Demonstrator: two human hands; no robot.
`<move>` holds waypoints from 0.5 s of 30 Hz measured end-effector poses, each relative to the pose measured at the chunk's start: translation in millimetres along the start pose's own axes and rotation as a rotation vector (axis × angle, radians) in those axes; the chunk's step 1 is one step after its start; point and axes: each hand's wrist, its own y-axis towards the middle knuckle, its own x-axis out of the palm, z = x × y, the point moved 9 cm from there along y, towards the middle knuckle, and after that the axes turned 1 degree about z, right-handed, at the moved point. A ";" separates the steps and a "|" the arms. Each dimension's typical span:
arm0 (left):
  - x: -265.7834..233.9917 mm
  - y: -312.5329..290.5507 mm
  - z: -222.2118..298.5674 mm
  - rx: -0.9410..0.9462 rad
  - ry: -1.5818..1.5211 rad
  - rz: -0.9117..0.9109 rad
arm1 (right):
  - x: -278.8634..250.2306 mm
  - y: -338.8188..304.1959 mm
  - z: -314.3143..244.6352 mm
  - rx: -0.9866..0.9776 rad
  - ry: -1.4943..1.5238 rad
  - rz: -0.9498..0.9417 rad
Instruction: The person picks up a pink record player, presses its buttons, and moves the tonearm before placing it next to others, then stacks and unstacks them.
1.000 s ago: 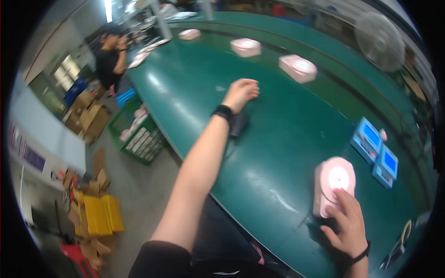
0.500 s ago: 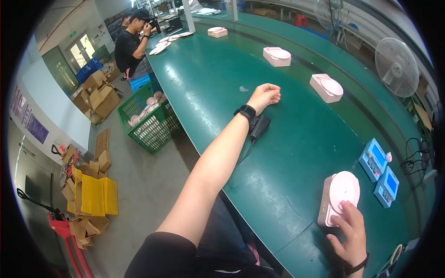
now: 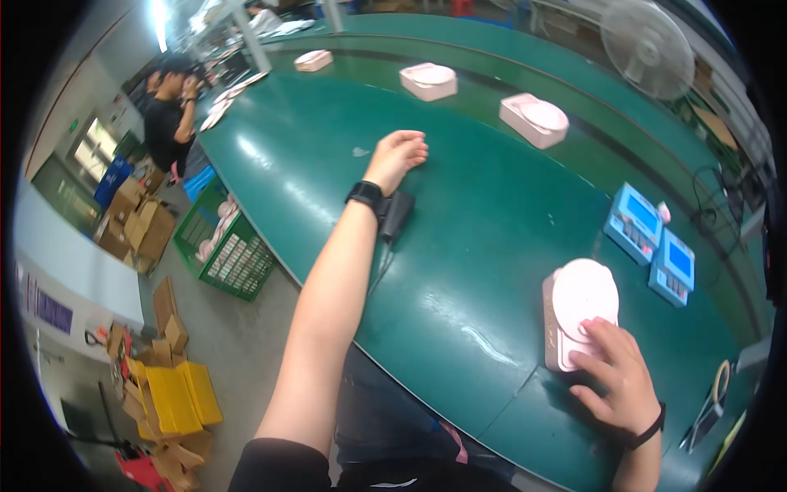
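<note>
My right hand (image 3: 615, 375) rests its fingertips on the lower top of a pale pink box-shaped device with a round disc (image 3: 584, 297), thumb held apart beside it. The hand is open and not wrapped round the device. Farther left over the green table, my left hand (image 3: 397, 159) has its fingers curled together, and I see nothing in them. Just beside that wrist lies a black power adapter (image 3: 398, 216) with a cord running toward the table's near edge.
Several similar pink devices (image 3: 534, 120) stand in a row along the far side of the table (image 3: 459, 238). Two blue meters (image 3: 634, 223) sit at the right. A green basket (image 3: 239, 258) and cardboard boxes (image 3: 147, 225) are on the floor; a person (image 3: 166, 119) sits far left.
My view has turned, so the table and most things on it appear farther left or higher. The right hand's fingers stay on the pink device, and the left hand stays curled by the adapter.
</note>
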 end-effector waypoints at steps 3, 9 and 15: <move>-10.4 1.4 -3.2 0.003 0.032 0.017 | 1.9 6.0 5.2 -0.006 0.011 -0.010; -25.2 17.6 3.9 0.013 0.067 -0.021 | -4.7 7.0 12.1 0.028 0.020 -0.004; -22.8 16.5 5.1 -0.033 0.143 -0.023 | -1.6 -3.3 17.0 0.007 0.058 0.052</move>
